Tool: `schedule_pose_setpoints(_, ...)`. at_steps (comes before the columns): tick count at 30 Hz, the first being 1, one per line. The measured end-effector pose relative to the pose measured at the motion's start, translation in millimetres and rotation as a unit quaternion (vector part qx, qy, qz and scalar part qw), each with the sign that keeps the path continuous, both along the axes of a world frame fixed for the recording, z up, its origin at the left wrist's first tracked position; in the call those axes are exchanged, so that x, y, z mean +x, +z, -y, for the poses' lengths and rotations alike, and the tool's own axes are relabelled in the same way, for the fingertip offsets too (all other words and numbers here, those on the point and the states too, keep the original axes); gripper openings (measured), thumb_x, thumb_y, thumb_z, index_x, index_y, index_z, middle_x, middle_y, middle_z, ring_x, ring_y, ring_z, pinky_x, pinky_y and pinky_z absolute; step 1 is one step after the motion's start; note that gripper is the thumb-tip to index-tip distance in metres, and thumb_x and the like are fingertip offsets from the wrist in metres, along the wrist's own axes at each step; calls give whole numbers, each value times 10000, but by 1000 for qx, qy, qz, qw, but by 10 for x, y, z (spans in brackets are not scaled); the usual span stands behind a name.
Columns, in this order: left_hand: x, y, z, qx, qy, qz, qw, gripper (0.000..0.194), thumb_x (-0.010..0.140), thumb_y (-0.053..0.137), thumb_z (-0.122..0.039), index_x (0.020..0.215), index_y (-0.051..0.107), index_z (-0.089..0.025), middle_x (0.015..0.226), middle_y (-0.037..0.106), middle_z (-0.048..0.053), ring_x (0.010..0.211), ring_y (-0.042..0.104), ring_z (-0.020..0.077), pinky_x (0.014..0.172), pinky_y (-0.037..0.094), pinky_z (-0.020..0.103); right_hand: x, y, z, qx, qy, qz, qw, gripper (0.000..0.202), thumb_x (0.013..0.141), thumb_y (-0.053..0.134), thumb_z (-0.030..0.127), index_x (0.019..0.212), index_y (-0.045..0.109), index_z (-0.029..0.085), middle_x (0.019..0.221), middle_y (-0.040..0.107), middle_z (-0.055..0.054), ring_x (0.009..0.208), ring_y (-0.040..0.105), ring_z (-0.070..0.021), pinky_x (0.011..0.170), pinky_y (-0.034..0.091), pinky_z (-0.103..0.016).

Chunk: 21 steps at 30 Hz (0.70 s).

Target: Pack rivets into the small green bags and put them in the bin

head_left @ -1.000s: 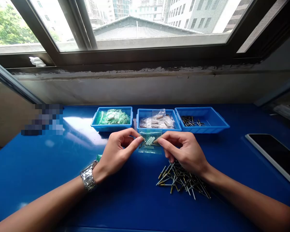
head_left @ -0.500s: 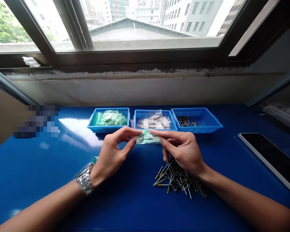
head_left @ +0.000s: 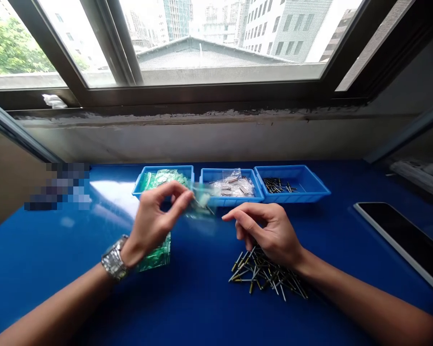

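My left hand pinches a small, clear greenish zip bag by its left edge. The bag is smeared by motion, with a thin rod-like piece showing in it. To its right my right hand is apart from the bag, index finger stretched out, the other fingers half curled, nothing seen in it. Just below that hand lies a loose pile of pop rivets, partly hidden by the hand and wrist. Another green zip bag lies on the table by my left wrist, partly covered by it.
Three blue bins stand at the back: the left bin with green bags, the middle bin with clear bags, the right bin with dark rivets. A phone lies on the blue table at right. Behind is a window.
My right hand has let go of the green bag. My left hand has moved left and down with it, uncovering more of the other green bag on the table.
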<state>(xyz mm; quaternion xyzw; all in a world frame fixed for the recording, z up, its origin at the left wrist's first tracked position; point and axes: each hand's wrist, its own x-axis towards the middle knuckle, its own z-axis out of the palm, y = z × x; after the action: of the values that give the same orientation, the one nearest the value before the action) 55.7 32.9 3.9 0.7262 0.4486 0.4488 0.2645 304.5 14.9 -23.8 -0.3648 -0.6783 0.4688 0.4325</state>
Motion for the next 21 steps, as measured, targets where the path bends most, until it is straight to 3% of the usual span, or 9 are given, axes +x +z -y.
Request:
schedule_pose_setpoints(3, -239, 161, -257, 20, 127, -56, 990, 275, 944, 646, -407, 803, 707, -178, 730, 651, 24, 625, 535, 152, 536, 384, 257, 3, 12, -2, 10, 11, 6, 1000, 259, 1004, 610, 337, 934, 794, 169, 603, 671, 5, 412, 592, -81, 388, 465, -178)
schedule_pose_setpoints(5, -380, 215, -421, 18, 168, -108, 980, 324, 921, 640, -452, 758, 703, -179, 633, 583, 9, 553, 460, 142, 499, 318, 259, -2, 23, 0, 15, 20, 14, 1000, 266, 1003, 608, 335, 915, 792, 165, 592, 667, 5, 416, 592, -85, 393, 470, -184)
schedule_pose_setpoints(7, -469, 213, -539, 22, 179, -184, 966, 330, 886, 655, -453, 695, 695, -186, 588, 578, 9, 560, 476, 158, 522, 317, 266, -8, 34, 3, 20, 27, 19, 999, 269, 1000, 608, 334, 900, 789, 162, 584, 664, 6, 421, 592, -88, 400, 476, -190)
schedule_pose_setpoints(13, -457, 135, -648, 68, 166, -282, 942, 340, 866, 654, -443, 620, 637, -209, 633, 632, 34, 662, 540, 216, 630, 342, 293, -6, 31, 4, 24, 35, 24, 999, 274, 997, 612, 349, 896, 788, 165, 580, 665, 7, 423, 591, -93, 419, 491, -202)
schedule_pose_setpoints(17, -419, 219, -740, 70, 112, -315, 940, 352, 887, 621, -434, 615, 613, -210, 644, 630, 32, 686, 547, 216, 656, 352, 294, 8, 12, -2, 21, 35, 29, 999, 273, 1000, 610, 349, 903, 788, 165, 587, 669, 7, 430, 593, -93, 429, 490, -201)
schedule_pose_setpoints(21, -394, 342, -822, 38, 65, -393, 916, 380, 908, 603, -488, 661, 649, -202, 690, 666, 50, 683, 580, 223, 621, 337, 298, 12, 20, -4, 25, 39, 33, 998, 261, 996, 618, 333, 901, 790, 161, 585, 669, 10, 434, 594, -89, 449, 501, -204)
